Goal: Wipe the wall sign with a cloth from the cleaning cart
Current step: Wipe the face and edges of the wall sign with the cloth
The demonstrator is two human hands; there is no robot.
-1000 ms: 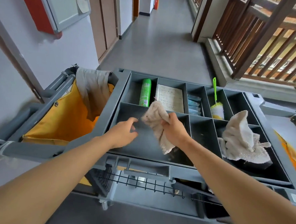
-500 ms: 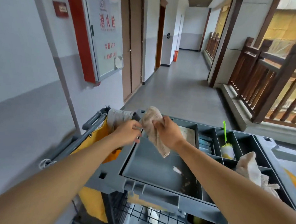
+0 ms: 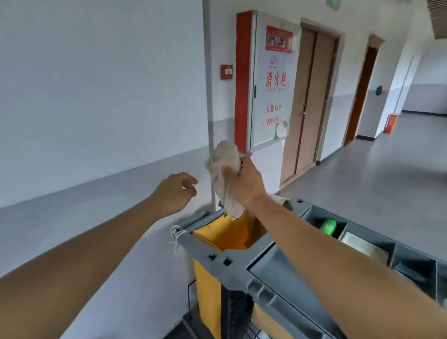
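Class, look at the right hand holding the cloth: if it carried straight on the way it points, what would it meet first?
Probably the red-edged fire hydrant cabinet on the wall: the right hand lifts the cloth toward it with nothing visible between, though depth is uncertain.

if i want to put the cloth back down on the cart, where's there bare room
The big near compartment, between the yellow bag and the small bins, is bare. The far bins are crowded: green can, notepad. The right hand holds the cloth; the left hand is empty.
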